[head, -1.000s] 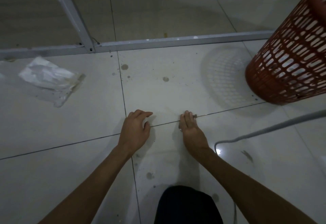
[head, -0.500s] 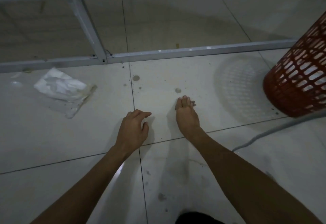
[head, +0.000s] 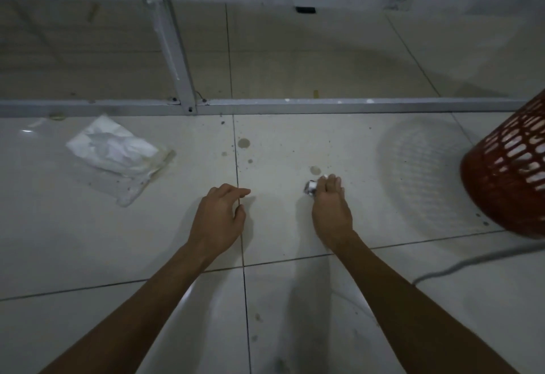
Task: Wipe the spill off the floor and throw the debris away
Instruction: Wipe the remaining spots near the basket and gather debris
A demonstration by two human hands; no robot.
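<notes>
Reaches both bare arms down to a pale tiled floor (head: pixel 88 255). Pinches a small crumpled silvery-white scrap (head: pixel 309 188) in the right hand (head: pixel 331 211), with fingers curled round it and fingertips down at the tile, well to the left of the red basket (head: pixel 507 185). Rests the left hand (head: pixel 219 217) farther left of the basket, over a dark grout line, fingers loosely bent, thumb and forefinger apart, nothing in it.

Brownish spill spots (head: pixel 244 143) on the tile, left of the basket and beyond both hands, beside the grout line, with fine specks scattered around. A smaller spot (head: pixel 315 170) just beyond the scrap, on the side away from the person.

Crumpled white tissue (head: pixel 113 152) lying much farther left of the basket, stained brown along its near right edge, apart from both hands.

Basket itself perforated, cut off by the right edge of the view, throwing a latticed shadow (head: pixel 418 167) on the tile just to its left. Grey metal rail (head: pixel 324 106) along the floor beyond the basket, running off to its left, with a slanting post (head: pixel 174 58) joined to it. Grey cable (head: pixel 472 261) on the floor on the near side of the basket.
</notes>
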